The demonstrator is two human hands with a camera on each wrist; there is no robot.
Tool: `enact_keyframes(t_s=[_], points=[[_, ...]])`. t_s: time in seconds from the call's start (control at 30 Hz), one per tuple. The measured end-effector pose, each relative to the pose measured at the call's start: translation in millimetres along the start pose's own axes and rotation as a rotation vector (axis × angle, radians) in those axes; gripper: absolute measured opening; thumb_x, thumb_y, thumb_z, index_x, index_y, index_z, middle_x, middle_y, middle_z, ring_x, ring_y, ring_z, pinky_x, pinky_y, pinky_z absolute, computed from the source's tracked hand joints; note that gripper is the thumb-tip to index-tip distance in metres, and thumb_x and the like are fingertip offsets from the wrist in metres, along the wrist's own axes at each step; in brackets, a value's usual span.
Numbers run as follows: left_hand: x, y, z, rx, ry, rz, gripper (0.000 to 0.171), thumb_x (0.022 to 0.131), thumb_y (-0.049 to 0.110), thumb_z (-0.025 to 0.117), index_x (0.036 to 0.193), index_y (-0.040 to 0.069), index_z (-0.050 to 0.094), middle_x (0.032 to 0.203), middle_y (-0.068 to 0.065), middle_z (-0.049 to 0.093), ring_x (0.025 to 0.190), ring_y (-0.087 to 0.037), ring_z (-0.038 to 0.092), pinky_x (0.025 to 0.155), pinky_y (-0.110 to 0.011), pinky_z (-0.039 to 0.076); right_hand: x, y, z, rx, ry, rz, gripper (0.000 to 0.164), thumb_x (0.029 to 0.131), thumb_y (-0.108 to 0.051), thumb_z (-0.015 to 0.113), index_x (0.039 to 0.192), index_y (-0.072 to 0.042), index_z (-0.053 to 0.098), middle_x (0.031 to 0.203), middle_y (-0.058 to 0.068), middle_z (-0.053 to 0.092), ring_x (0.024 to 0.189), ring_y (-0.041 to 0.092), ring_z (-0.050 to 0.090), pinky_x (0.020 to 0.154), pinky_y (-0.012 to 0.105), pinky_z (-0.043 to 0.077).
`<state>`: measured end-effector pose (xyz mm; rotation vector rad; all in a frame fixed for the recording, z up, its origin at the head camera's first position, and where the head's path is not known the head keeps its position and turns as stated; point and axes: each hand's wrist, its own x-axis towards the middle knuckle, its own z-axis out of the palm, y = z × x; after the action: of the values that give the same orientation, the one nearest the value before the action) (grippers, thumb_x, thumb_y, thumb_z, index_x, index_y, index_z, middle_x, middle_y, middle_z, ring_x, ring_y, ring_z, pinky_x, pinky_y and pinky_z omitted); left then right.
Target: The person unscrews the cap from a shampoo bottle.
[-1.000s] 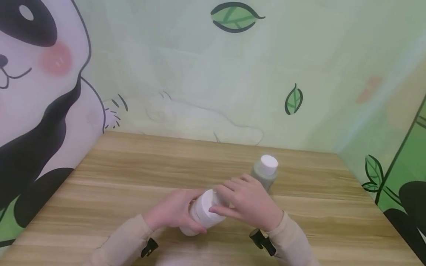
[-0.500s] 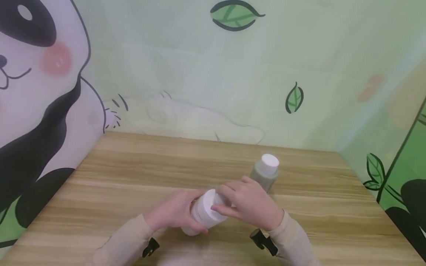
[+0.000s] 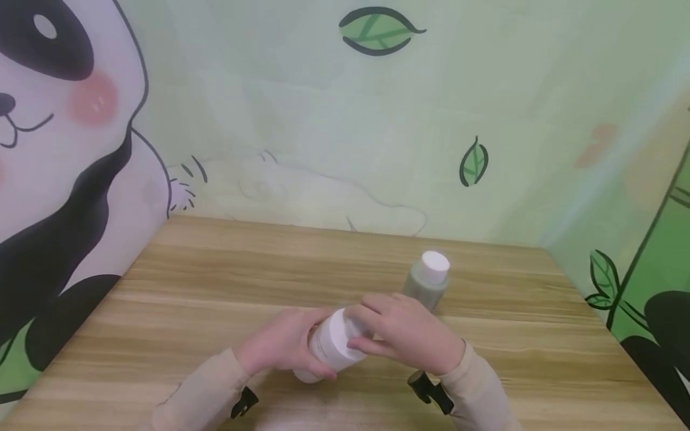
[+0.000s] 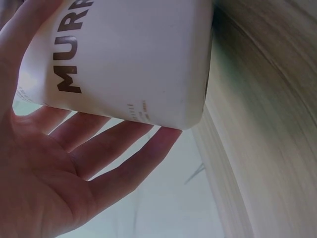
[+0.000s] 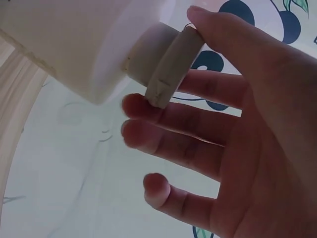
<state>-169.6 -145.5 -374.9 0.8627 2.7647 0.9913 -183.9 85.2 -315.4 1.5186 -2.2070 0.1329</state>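
A white bottle (image 3: pixel 331 350) with dark lettering is tilted toward the right above the table. My left hand (image 3: pixel 283 344) grips its body; in the left wrist view the fingers (image 4: pixel 114 148) lie along the bottle's side. At its top end my right hand (image 3: pixel 406 332) pinches a grey cap (image 5: pixel 171 69) by its wider rim. In the right wrist view the thumb is on one side of the cap and fingers on the other, with the little finger off it. The cap appears to be at the bottle's neck. Whether it is loose I cannot tell.
Behind my right hand stands an upright grey-green bottle (image 3: pixel 428 281) with a white cap. The wooden table (image 3: pixel 232 257) ends at a wall (image 3: pixel 302 120) printed with pandas and leaves. Black wrist devices sit at both sleeves.
My right hand has turned slightly at the cap and shifted a little to the right and down. The left hand and white bottle stay nearly still.
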Motion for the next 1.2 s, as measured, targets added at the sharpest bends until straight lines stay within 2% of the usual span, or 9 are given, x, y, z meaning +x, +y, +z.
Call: enact_keyframes(t_s=[0.17,0.27,0.53,0.73,1.03,1.2], points=[[-1.5,0.3,2.3,-0.020,-0.011,-0.016,0.070,0.059,0.040,0.089,0.120,0.018,0.060,0.101,0.006,0.069,0.087,-0.007,0.062,0.076,-0.023,0.049,-3.3,-2.5,0.1,-0.040,-0.048,0.050,0.046,0.085,-0.051,0.064,0.112,-0.014,0.063,0.096,-0.006,0.072,0.087,0.009,0.067,0.074,0.028,0.052],[-3.4,0.4,3.6,-0.018,-0.005,-0.015,0.071,0.059,0.040,0.089,0.120,0.018,0.060,0.100,0.005,0.070,0.085,-0.006,0.062,0.075,-0.023,0.050,-3.2,-3.9,-0.1,-0.040,-0.048,0.056,0.046,0.087,-0.054,0.061,0.110,-0.015,0.064,0.095,-0.006,0.073,0.086,0.008,0.068,0.073,0.027,0.050],[-5.6,0.7,3.7,-0.018,0.000,-0.011,0.073,0.059,0.040,0.089,0.122,0.019,0.059,0.101,0.005,0.070,0.086,-0.006,0.062,0.075,-0.023,0.050,-0.8,-5.1,1.3,-0.075,0.001,0.025,0.035,0.086,-0.049,0.064,0.099,-0.017,0.063,0.088,-0.009,0.072,0.079,0.006,0.066,0.069,0.023,0.046],[-3.6,0.7,1.2,-0.015,0.004,-0.014,0.072,0.059,0.041,0.089,0.121,0.018,0.059,0.103,0.004,0.070,0.088,-0.008,0.063,0.076,-0.024,0.050,0.6,-4.3,2.8,-0.070,-0.010,0.037,0.035,0.086,-0.046,0.066,0.103,-0.015,0.065,0.090,-0.006,0.072,0.081,0.007,0.066,0.071,0.024,0.048],[-2.8,0.1,0.6,-0.006,0.005,-0.014,0.071,0.058,0.040,0.089,0.119,0.019,0.060,0.101,0.005,0.070,0.086,-0.007,0.063,0.074,-0.023,0.050,-1.1,-2.2,0.8,-0.013,-0.024,0.008,0.035,0.084,-0.040,0.071,0.108,-0.017,0.062,0.087,-0.007,0.061,0.077,0.006,0.057,0.071,0.022,0.051],[-0.5,0.6,-0.3,-0.014,0.006,-0.016,0.072,0.058,0.040,0.089,0.120,0.018,0.060,0.101,0.005,0.070,0.086,-0.007,0.063,0.074,-0.023,0.050,-1.3,0.4,0.4,-0.054,-0.005,0.008,0.037,0.085,-0.045,0.068,0.108,-0.016,0.063,0.088,-0.007,0.064,0.077,0.006,0.059,0.070,0.023,0.050]])
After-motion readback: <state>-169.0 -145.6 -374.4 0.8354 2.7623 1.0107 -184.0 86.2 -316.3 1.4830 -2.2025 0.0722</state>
